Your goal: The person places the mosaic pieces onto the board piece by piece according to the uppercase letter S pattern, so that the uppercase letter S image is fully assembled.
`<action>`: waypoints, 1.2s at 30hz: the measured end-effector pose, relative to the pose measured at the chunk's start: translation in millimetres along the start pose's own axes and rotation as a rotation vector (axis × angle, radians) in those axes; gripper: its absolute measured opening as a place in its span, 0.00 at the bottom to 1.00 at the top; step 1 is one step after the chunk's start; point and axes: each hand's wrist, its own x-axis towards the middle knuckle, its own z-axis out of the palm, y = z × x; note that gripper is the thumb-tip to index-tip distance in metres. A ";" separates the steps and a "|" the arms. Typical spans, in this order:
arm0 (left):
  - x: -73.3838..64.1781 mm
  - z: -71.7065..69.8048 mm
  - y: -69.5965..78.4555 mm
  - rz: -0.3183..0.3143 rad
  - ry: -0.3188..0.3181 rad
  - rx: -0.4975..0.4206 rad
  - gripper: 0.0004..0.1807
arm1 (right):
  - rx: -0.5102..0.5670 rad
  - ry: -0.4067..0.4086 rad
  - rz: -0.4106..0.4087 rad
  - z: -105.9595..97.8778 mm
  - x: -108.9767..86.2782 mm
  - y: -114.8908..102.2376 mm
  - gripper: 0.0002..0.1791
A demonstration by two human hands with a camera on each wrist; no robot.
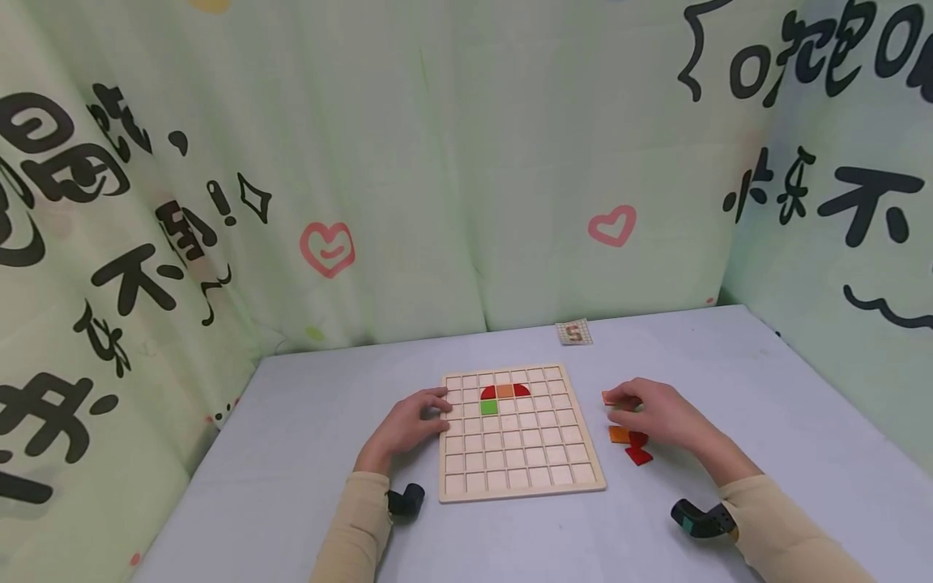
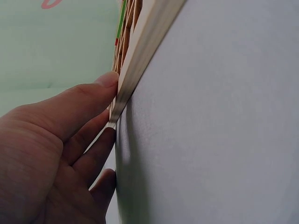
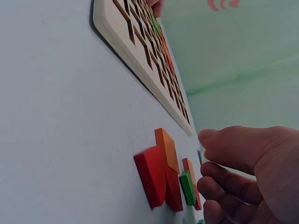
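Note:
A square wooden grid board (image 1: 521, 489) lies on the table. Set in its upper cells are an orange square (image 1: 504, 391), red quarter-round tiles (image 1: 487, 393) on either side and a green square (image 1: 489, 407). My left hand (image 1: 405, 423) rests against the board's left edge, thumb and fingertips touching the frame (image 2: 135, 60). To the right of the board, my right hand (image 1: 659, 411) hovers over loose tiles with fingers loosely bent. Near its fingertips, the right wrist view shows a green tile (image 3: 188, 187), an orange tile (image 3: 167, 150) and a red tile (image 3: 152, 175). No tile shows in its grasp.
A small patterned card (image 1: 574, 332) lies at the table's back edge. Curtains (image 1: 466, 162) with black writing and hearts hang behind and beside the white table (image 1: 328, 389). Each wrist wears a black camera (image 1: 701, 519).

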 end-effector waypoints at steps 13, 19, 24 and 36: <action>-1.1 -0.1 2.7 -0.016 -0.001 0.001 0.11 | -0.016 -0.001 0.026 -5.8 -18.0 15.9 0.17; -0.4 0.0 2.8 -0.026 -0.001 0.004 0.11 | -0.030 -0.003 0.013 -4.7 -19.1 17.3 0.15; -0.8 0.2 2.1 -0.026 -0.006 0.003 0.11 | -0.042 -0.031 0.031 -5.7 -21.0 20.7 0.15; -1.2 -0.6 3.2 -0.025 -0.007 0.001 0.11 | -0.030 0.072 0.135 -12.4 -19.8 38.5 0.22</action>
